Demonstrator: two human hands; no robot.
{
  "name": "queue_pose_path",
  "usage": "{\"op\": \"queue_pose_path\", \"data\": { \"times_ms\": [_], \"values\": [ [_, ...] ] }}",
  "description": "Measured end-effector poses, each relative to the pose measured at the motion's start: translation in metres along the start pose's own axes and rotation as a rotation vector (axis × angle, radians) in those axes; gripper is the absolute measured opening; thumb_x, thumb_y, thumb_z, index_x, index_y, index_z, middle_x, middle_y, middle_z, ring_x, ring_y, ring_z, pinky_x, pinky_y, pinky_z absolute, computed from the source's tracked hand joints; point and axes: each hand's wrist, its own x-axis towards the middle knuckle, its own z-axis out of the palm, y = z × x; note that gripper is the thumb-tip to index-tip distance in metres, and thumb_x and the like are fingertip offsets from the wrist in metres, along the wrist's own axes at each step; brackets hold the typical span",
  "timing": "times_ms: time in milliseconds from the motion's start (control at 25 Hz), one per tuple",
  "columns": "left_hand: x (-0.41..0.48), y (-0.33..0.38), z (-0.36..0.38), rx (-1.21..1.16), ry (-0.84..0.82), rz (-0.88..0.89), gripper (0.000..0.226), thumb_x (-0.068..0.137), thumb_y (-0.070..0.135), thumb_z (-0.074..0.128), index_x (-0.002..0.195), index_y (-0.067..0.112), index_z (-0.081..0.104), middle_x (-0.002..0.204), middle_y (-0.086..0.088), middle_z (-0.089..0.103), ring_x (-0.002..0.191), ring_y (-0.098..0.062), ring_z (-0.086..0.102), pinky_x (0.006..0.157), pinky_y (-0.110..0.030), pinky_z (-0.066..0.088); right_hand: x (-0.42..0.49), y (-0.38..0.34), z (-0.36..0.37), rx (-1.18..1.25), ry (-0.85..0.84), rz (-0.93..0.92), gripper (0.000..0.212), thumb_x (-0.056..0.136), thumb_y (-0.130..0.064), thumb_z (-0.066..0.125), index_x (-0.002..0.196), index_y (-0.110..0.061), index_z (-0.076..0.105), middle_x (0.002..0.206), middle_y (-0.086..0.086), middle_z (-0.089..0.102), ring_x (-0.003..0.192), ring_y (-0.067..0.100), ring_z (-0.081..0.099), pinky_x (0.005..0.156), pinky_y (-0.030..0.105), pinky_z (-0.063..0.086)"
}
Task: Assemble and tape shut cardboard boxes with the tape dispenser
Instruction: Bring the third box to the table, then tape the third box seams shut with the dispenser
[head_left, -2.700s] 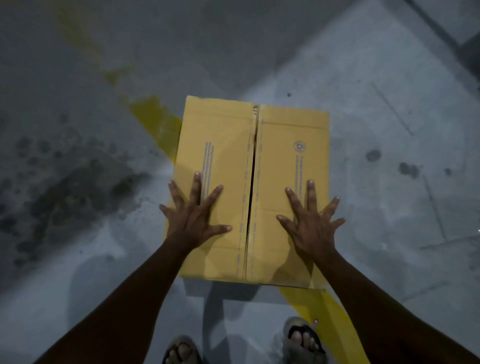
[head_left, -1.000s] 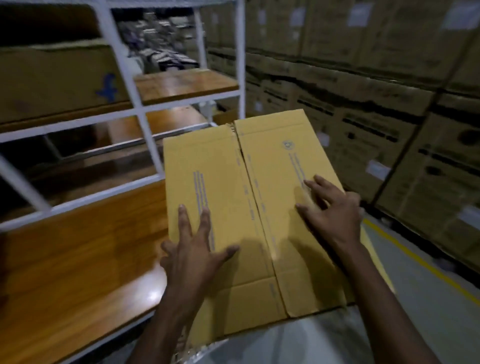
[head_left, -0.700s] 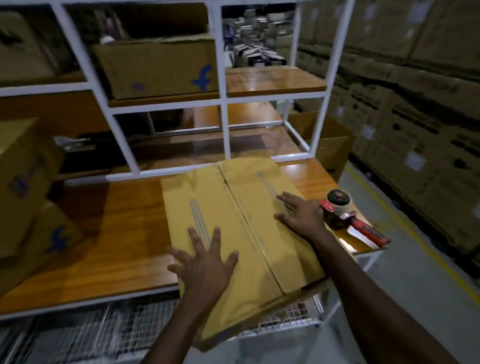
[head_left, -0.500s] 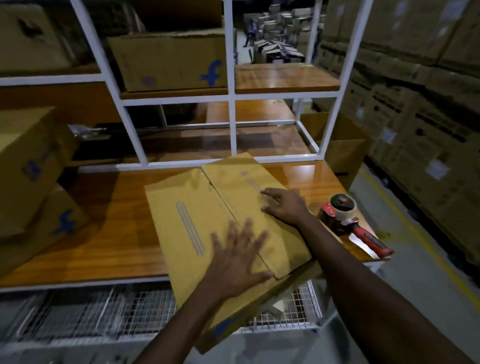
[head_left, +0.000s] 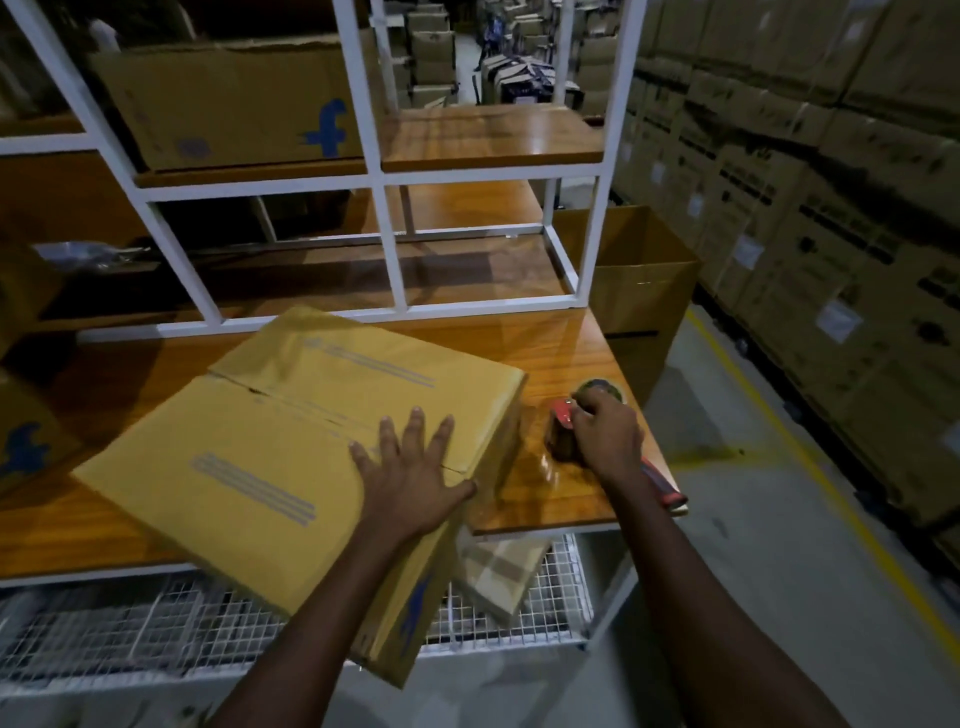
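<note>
- Since its centre seam shows no tape, the cardboard box (head_left: 270, 457) lies flaps-up on the desk (head_left: 561, 348), skewed, with its near corner hanging off the front edge
- The left grip (head_left: 410, 480) lies flat and spread on the flaps by the seam's right end, holding nothing; it is likely pinning both flaps level and steadying the overhanging box
- The right grip (head_left: 608, 436) is curled over the tape dispenser (head_left: 560, 436), which rests on the desk just right of the box with its red handle reaching the desk's right edge; it is probably being taken up for the seam
- Around them are logo-printed cartons (head_left: 23, 447) at the desk's far left, a white shelf frame (head_left: 395, 249) behind, an open carton (head_left: 644, 270) past the right end, and stacked cartons (head_left: 831, 218) along the aisle
- Only the left grip sits on the seam, so it would need to shift as the tape runs through
</note>
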Motion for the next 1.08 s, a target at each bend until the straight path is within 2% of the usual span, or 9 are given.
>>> {"op": "queue_pose_path", "data": {
  "times_ms": [120, 280, 400, 680, 800, 960, 1080],
  "values": [
    [0.020, 0.013, -0.003, -0.023, 0.022, -0.073, 0.091, 0.082, 0.082, 0.028, 0.153, 0.039, -0.008, 0.163, -0.005, -0.012, 0.146, -0.043, -0.008, 0.106, -0.074, 0.001, -0.010, 0.043, 0.003, -0.255, 0.040, 0.163, 0.029, 0.091, -0.032, 0.051, 0.116, -0.018, 0.056, 0.122, 0.008, 0.057, 0.115, 0.036, 0.051, 0.092, 0.050, 0.043],
    [0.049, 0.032, -0.007, -0.082, 0.031, -0.144, 0.091, 0.082, 0.083, 0.029, 0.154, 0.037, -0.003, 0.163, -0.007, -0.010, 0.146, -0.045, -0.009, 0.105, -0.075, -0.001, -0.019, 0.078, 0.017, -0.483, -0.070, 0.234, 0.032, 0.097, -0.038, 0.045, 0.118, -0.014, 0.051, 0.120, 0.012, 0.056, 0.111, 0.039, 0.051, 0.091, 0.048, 0.040],
    [0.068, 0.045, -0.008, -0.108, 0.035, -0.184, 0.093, 0.081, 0.083, 0.030, 0.154, 0.036, -0.002, 0.163, -0.009, -0.010, 0.145, -0.046, -0.011, 0.105, -0.077, -0.003, -0.015, 0.083, 0.025, -0.467, -0.135, 0.280, 0.033, 0.097, -0.042, 0.046, 0.118, -0.017, 0.051, 0.121, 0.013, 0.057, 0.111, 0.039, 0.053, 0.091, 0.047, 0.040],
    [0.097, 0.070, -0.013, -0.149, 0.023, -0.233, 0.092, 0.083, 0.080, 0.027, 0.155, 0.031, 0.000, 0.162, -0.015, -0.011, 0.143, -0.051, -0.014, 0.101, -0.079, -0.005, -0.010, 0.084, 0.032, -0.495, -0.061, 0.315, 0.026, 0.098, -0.040, 0.043, 0.115, -0.022, 0.052, 0.115, 0.013, 0.058, 0.105, 0.037, 0.054, 0.090, 0.045, 0.038],
    [0.101, 0.075, -0.014, -0.144, 0.010, -0.238, 0.088, 0.085, 0.079, 0.022, 0.155, 0.030, 0.000, 0.162, -0.016, -0.011, 0.143, -0.052, -0.013, 0.102, -0.079, -0.006, -0.012, 0.086, 0.031, -0.489, -0.058, 0.304, 0.031, 0.098, -0.044, 0.043, 0.117, -0.021, 0.051, 0.115, 0.013, 0.059, 0.107, 0.036, 0.055, 0.089, 0.044, 0.040],
    [0.097, 0.061, -0.016, -0.140, 0.011, -0.141, 0.075, 0.092, 0.071, 0.014, 0.155, 0.032, 0.004, 0.163, -0.015, -0.006, 0.144, -0.051, -0.008, 0.108, -0.072, -0.006, -0.018, 0.087, 0.024, -0.424, -0.042, 0.327, 0.034, 0.097, -0.048, 0.045, 0.117, -0.021, 0.049, 0.117, 0.010, 0.060, 0.109, 0.034, 0.055, 0.089, 0.047, 0.042],
    [0.091, 0.033, -0.017, -0.099, 0.045, 0.024, 0.064, 0.098, 0.062, 0.015, 0.155, 0.035, 0.006, 0.164, -0.010, 0.001, 0.146, -0.046, 0.001, 0.114, -0.065, 0.002, -0.012, 0.060, 0.006, -0.315, 0.039, 0.230, 0.032, 0.096, -0.046, 0.047, 0.117, -0.020, 0.048, 0.119, 0.009, 0.057, 0.111, 0.034, 0.053, 0.089, 0.051, 0.040]
  ]
}}
